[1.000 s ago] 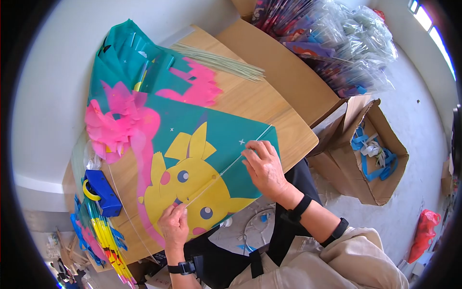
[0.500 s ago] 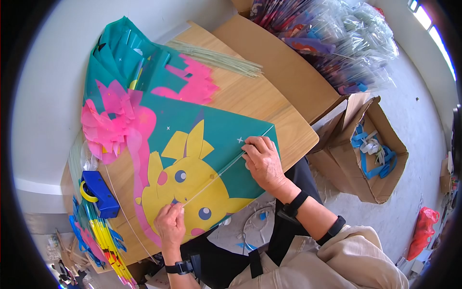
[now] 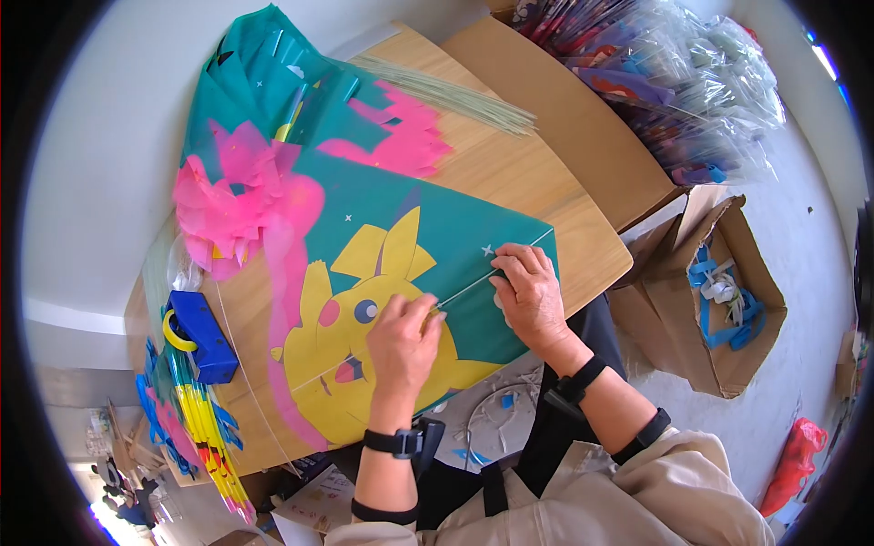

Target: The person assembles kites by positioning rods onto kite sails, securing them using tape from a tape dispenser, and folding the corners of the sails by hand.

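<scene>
A bundle of bright printed plastic (image 3: pixel 202 423) hung at the near left edge of a wooden table (image 3: pixel 583 227), just beside a blue tape dispenser (image 3: pixel 211 350) holding a yellow roll. Beyond them, a heap of pink streamers (image 3: pixel 238 205) lay in front of folded green sheeting (image 3: pixel 250 77) at the far left. A green sheet (image 3: pixel 382 282) printed with a yellow cartoon figure lay spread across the tabletop, its near edge at the person's lap. The left hand (image 3: pixel 402 341) bent over the print, thumb and fingertips drawn together at a thin pale line (image 3: pixel 469 289); whether they pinched it could not be told. Thin sticks (image 3: pixel 446 94) lay behind. The right hand (image 3: pixel 531 296), fingers curled, rested on the line near the sheet's right corner, its grip hidden. Farther right stood a large cardboard box (image 3: pixel 555 109), clear plastic bags (image 3: pixel 696 100), an open carton (image 3: pixel 660 314) holding blue strips (image 3: pixel 728 318) and, at the near right, a red bag (image 3: pixel 795 466).
</scene>
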Demonstrator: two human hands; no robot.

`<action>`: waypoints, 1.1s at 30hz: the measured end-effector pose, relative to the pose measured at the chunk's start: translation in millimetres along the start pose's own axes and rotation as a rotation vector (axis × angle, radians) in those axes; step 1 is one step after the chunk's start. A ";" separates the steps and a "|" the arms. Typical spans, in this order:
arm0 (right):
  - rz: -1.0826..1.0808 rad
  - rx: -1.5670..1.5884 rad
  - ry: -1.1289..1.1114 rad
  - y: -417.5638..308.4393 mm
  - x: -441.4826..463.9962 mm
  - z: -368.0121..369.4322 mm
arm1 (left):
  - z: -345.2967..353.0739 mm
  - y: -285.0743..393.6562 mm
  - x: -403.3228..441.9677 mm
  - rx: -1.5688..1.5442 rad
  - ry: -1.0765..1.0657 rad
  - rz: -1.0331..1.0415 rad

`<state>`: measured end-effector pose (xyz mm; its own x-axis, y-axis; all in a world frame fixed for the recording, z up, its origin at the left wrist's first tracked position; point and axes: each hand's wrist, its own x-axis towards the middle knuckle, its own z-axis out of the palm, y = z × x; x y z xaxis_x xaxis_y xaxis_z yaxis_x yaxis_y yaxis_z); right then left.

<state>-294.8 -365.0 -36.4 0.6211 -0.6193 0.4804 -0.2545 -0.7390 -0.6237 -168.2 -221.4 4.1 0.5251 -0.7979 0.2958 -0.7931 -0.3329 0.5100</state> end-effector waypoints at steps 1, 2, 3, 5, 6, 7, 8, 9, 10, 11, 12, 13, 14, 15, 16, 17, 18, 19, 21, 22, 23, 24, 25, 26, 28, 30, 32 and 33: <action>0.009 -0.001 -0.009 -0.3 0.1 -0.6 | 3.7 -0.2 0.8 0.002 0.000 -0.002; 0.010 0.001 -0.010 -0.4 0.2 -0.9 | 7.9 -1.3 0.9 -0.009 0.000 -0.012; 0.008 -0.002 -0.012 0.1 0.4 -1.0 | 11.3 -3.0 0.6 -0.020 -0.002 -0.021; 0.011 -0.001 -0.015 0.7 -0.2 -1.1 | 14.2 -9.0 -3.2 -0.024 0.010 -0.033; 0.010 -0.004 -0.015 0.4 0.2 -1.2 | 13.7 -11.3 -4.9 -0.029 0.027 -0.045; 0.007 -0.006 -0.014 0.0 0.7 -1.3 | 12.1 -12.2 -5.3 -0.026 0.024 -0.046; 0.008 -0.004 -0.015 -0.4 0.8 -1.6 | 10.0 -12.5 -5.6 -0.010 0.031 -0.029; 0.011 -0.004 -0.019 -0.7 0.9 -2.1 | 8.6 -12.9 -6.1 0.005 0.039 -0.012; 0.014 -0.005 -0.024 -0.9 0.9 -2.3 | 8.3 -13.7 -6.7 0.006 0.038 -0.013; 0.013 -0.004 -0.024 -0.8 0.9 -2.2 | 8.6 -14.9 -7.4 0.011 0.034 0.000; 0.013 -0.007 -0.026 -0.8 0.8 -2.2 | 8.9 -15.8 -8.2 0.015 0.030 0.012; 0.013 -0.011 -0.028 -0.8 0.8 -2.1 | 9.2 -16.0 -9.0 0.015 0.030 0.013; 0.013 -0.011 -0.027 -1.0 0.8 -2.1 | 9.7 -15.9 -10.0 0.008 0.040 -0.003; 0.013 -0.012 -0.030 -1.1 0.7 -2.3 | 10.0 -15.7 -11.1 0.001 0.051 -0.018; 0.014 -0.014 -0.034 -1.2 0.8 -2.4 | 9.4 -16.3 -13.0 0.000 0.052 -0.017; 0.013 -0.015 -0.033 -1.2 0.8 -2.3 | 8.6 -17.1 -15.3 -0.002 0.056 -0.017; 0.011 -0.015 -0.032 -1.1 0.6 -2.1 | 8.2 -17.5 -16.7 -0.004 0.061 -0.016; 0.009 -0.015 -0.031 -1.0 0.4 -1.9 | 8.1 -16.6 -17.2 -0.006 0.061 -0.016; 0.009 -0.017 -0.032 -1.3 0.6 -1.6 | 9.1 -13.8 -17.1 0.019 0.078 -0.020; 0.011 -0.017 -0.034 -1.3 0.7 -1.6 | 10.6 -13.2 -16.6 0.014 0.080 -0.020; 0.009 -0.025 -0.035 -1.3 0.7 -1.8 | 12.4 -13.2 -15.7 0.029 0.085 0.000; 0.006 -0.019 -0.034 -1.3 0.8 -1.8 | 14.0 -13.1 -14.2 0.045 0.089 0.022; 0.004 -0.014 -0.032 -1.2 0.8 -2.2 | 14.8 -13.7 -13.6 0.036 0.091 0.026; 0.004 -0.024 -0.029 -1.1 0.8 -2.7 | 14.6 -15.0 -14.5 0.022 0.089 0.007; 0.005 -0.017 -0.038 -1.6 0.8 -3.2 | 14.4 -16.1 -15.2 0.001 0.085 -0.007; 0.011 -0.021 -0.040 -2.0 0.7 -3.8 | 12.9 -15.3 -15.1 0.018 0.087 -0.003; 0.012 -0.020 -0.042 -1.5 0.4 -2.9 | 13.5 -14.3 -15.4 0.016 0.096 -0.011; 0.012 -0.023 -0.041 -1.5 0.2 -3.2 | 13.6 -14.2 -15.9 0.018 0.104 -0.022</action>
<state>-296.7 -364.8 -33.3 0.6475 -0.6172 0.4471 -0.2786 -0.7377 -0.6149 -169.5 -210.8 -18.8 0.5708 -0.7341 0.3678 -0.7861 -0.3591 0.5031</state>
